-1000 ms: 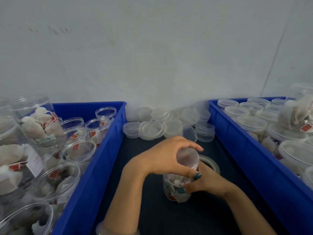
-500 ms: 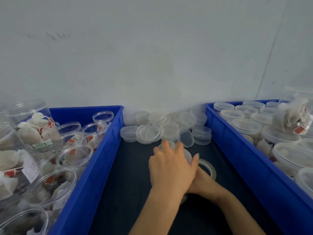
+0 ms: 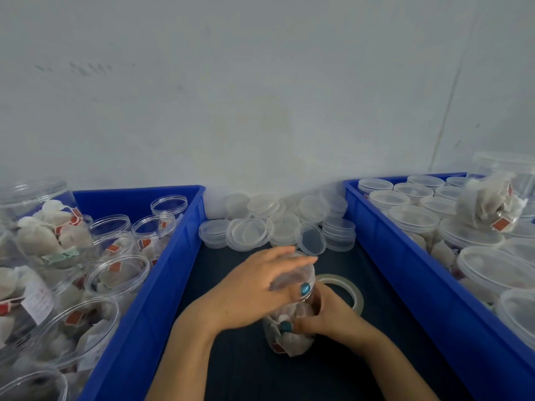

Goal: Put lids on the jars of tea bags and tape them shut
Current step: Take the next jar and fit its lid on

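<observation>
Both grips closed — left hand (image 3: 254, 290) clasps the lid (image 3: 298, 273) atop the jar (image 3: 285, 341), right hand (image 3: 333, 319) wraps the jar's body.

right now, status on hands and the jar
Left hand grips lid on jar. Right hand holds the jar's body. Tape roll lies just behind it. Nothing blocking.

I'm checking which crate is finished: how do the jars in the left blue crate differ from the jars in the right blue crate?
The left-crate jars stand open-mouthed, uncovered; the upright right-crate jars wear frosted lids. Tea bags and red tags show plainly from above in the left-crate jars; in the right-crate jars the lids blur them. Both are clear plastic and hold tea bags.
</observation>
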The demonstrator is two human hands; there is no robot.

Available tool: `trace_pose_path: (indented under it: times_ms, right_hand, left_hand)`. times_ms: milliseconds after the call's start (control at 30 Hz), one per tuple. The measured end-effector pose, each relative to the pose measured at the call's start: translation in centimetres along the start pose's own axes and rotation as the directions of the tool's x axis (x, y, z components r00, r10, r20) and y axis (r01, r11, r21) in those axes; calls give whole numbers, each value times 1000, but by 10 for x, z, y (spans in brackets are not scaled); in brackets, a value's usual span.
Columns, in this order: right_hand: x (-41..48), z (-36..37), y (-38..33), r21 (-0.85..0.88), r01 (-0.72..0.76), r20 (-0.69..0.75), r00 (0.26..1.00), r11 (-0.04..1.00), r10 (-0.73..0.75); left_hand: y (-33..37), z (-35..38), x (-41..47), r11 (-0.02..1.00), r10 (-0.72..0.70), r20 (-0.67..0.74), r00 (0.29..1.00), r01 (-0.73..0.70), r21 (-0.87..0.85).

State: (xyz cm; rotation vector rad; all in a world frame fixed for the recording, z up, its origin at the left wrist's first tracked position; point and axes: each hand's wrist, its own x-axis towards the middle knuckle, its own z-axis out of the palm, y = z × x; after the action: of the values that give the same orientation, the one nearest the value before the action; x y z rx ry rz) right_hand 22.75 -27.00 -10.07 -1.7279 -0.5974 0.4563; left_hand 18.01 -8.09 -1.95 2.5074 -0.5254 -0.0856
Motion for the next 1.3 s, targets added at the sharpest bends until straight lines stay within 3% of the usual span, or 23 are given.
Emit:
trace_pose_path:
  times_ms: [133, 267, 400, 467, 733, 833, 933, 1000, 1067, 1167, 1300]
  right_hand:
    - [-2, -2, -1, -24, -17, 12, 1000, 1000, 18]
    - [-4, -2, -2, -48, -2, 21, 1000, 999, 3]
    - [-6, 4, -6, -82, 44, -8, 999, 996, -45]
    - [-5, 8, -7, -117, 71, -36, 996, 991, -76]
    - [-4, 36, -16, -218, 179, -139, 967, 960, -212]
    - [-3, 37, -12, -210, 157, -156, 969, 965, -192]
    - [-2, 28, -9, -176, 121, -107, 984, 977, -142]
    - [-1, 24, -9, -137, 132, -73, 987, 982, -142]
    - [0, 22, -8, -90, 138, -46, 989, 986, -142]
    - [1, 19, -7, -42, 145, -32, 989, 989, -146]
    - [1, 22, -3, -22, 136, -31, 990, 990, -137]
  left_hand:
    - [4, 8, 3, 997, -41, -63, 997, 45, 65]
    - [16, 19, 3, 953, -179, -177, 968, 215, 212]
    - [40, 37, 6, 786, -345, -440, 829, 511, 347]
    - [47, 42, 7, 700, -385, -504, 773, 600, 387]
    - [43, 21, 11, 593, -559, -427, 711, 703, 394]
    - [31, 16, 7, 720, -517, -354, 779, 620, 313]
    - [15, 7, -2, 946, -301, -77, 951, 307, 100]
    - [5, 0, -11, 992, -84, -7, 996, 83, -92]
    - [-7, -2, -17, 961, 41, -31, 999, -48, -274]
    - [-15, 1, -18, 966, 55, -42, 998, -64, -251]
    - [-11, 1, -12, 1000, -7, -71, 997, 8, 11]
